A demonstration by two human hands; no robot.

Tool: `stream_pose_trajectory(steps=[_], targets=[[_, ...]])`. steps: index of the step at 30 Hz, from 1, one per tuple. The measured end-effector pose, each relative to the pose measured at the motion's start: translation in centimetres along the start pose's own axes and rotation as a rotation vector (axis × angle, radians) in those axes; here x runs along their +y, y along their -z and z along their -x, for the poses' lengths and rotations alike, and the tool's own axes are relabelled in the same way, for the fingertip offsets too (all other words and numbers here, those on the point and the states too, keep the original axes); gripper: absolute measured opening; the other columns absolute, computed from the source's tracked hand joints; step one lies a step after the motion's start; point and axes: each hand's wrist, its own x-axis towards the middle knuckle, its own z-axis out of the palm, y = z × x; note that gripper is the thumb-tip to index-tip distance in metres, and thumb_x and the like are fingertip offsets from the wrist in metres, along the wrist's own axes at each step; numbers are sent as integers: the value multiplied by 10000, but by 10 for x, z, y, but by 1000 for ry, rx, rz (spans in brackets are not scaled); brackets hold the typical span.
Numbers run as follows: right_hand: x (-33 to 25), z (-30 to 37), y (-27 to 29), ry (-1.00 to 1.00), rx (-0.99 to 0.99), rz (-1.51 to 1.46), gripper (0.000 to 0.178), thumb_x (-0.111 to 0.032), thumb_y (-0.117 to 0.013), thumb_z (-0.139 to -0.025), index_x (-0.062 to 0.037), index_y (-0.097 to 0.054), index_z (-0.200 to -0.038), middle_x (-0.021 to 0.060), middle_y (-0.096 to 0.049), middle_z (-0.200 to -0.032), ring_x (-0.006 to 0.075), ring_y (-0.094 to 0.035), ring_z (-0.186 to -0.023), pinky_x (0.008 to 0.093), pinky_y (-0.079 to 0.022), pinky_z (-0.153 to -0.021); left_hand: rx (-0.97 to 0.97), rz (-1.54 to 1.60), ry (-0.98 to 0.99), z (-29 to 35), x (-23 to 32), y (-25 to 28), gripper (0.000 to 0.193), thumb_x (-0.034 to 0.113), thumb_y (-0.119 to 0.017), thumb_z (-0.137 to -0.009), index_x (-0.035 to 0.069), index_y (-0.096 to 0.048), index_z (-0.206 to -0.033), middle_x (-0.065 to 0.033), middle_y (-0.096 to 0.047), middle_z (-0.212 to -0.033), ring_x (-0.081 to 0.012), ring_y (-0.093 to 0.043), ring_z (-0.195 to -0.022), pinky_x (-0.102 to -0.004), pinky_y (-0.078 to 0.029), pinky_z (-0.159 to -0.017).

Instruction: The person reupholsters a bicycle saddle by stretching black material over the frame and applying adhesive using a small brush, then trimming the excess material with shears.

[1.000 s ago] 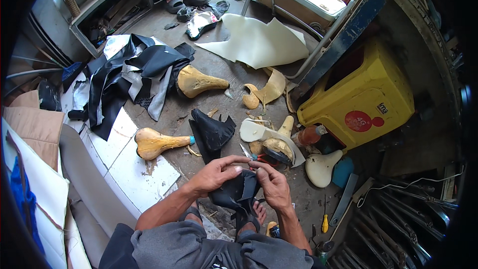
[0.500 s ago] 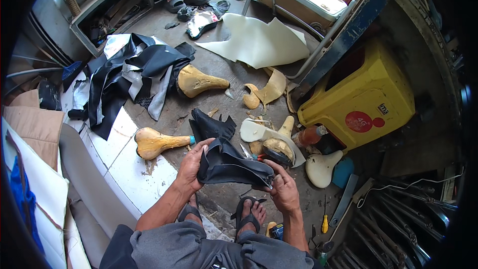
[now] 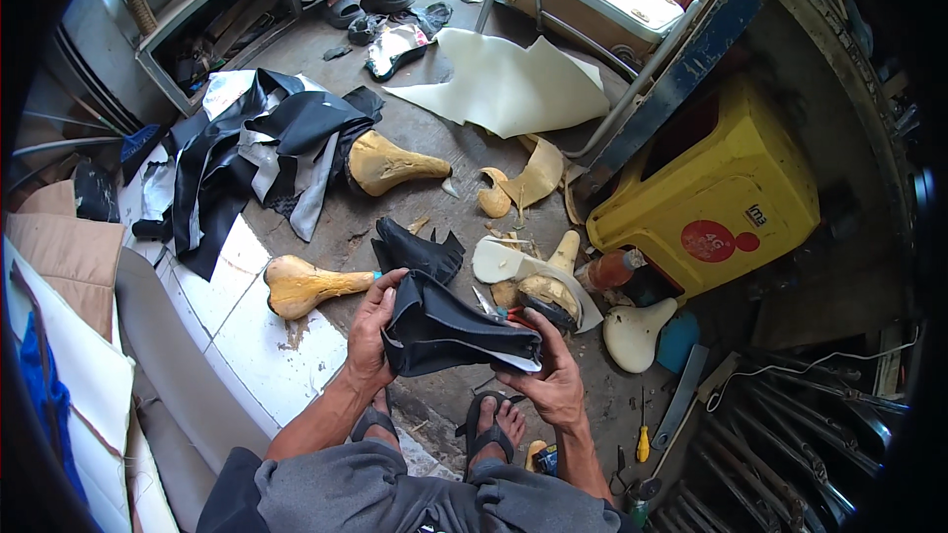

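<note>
Between my two hands I hold a black bicycle saddle cover (image 3: 454, 331), its folded edges and hollow side turned up. My left hand (image 3: 371, 328) grips its wide end, thumb on top. The narrower end is pinched by my right hand (image 3: 551, 375), where a strip of pale lining shows. Just beyond lies another black cover piece (image 3: 423, 249) on the floor. To its left is a yellowed foam saddle (image 3: 311, 286), with a second foam saddle (image 3: 390, 164) farther off. Right of my hands, a cream foam sheet (image 3: 509, 262) lies among saddle parts and scissors (image 3: 486, 302).
A yellow plastic stool (image 3: 721, 197) lies tipped at right, near an orange-brown bottle (image 3: 610, 269). Black sheet scraps (image 3: 267, 138) are heaped at left. A yellow-handled screwdriver (image 3: 643, 442) and dark metal frames (image 3: 780, 444) lie lower right. Another person's sandalled feet (image 3: 370, 2) show at the back.
The black saddle cover has been tilted and turned in my hands, showing more of its outer side. My right hand has rotated, its fingers now under the narrow end.
</note>
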Motion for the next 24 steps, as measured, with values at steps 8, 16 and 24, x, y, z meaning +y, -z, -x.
stream_pose_trajectory(steps=[8, 16, 24], targets=[[4, 0, 5, 131, -79, 160, 852, 82, -792, -816, -20, -367, -1548, 195, -563, -1438, 241, -573, -1306, 355, -472, -1102, -31, -68, -106, 3, 10, -9, 300, 138, -437, -1099, 45, -545, -1362, -124, -685, -1187, -187, -695, -1057, -324, -582, -952], [1, -2, 4, -60, 48, 236, 612, 0, -806, -851, 22, -529, -1396, 118, -668, -1242, 155, -634, -1129, 291, -515, -973, 201, -412, 282, -8, -1, 33, 299, 78, -551, -1042, 19, -559, -1335, -56, -661, -1083, -112, -637, -855, -221, -529, -753], [-1, -1, 0, -112, 70, 362, 441, -130, -794, -897, 6, -625, -1281, 88, -742, -1026, 126, -708, -893, 282, -558, -790, -479, -1344, -112, 0, 59, -39, 392, 277, -636, -983, 30, -630, -1288, -92, -658, -1164, -225, -628, -1068, -364, -490, -927]])
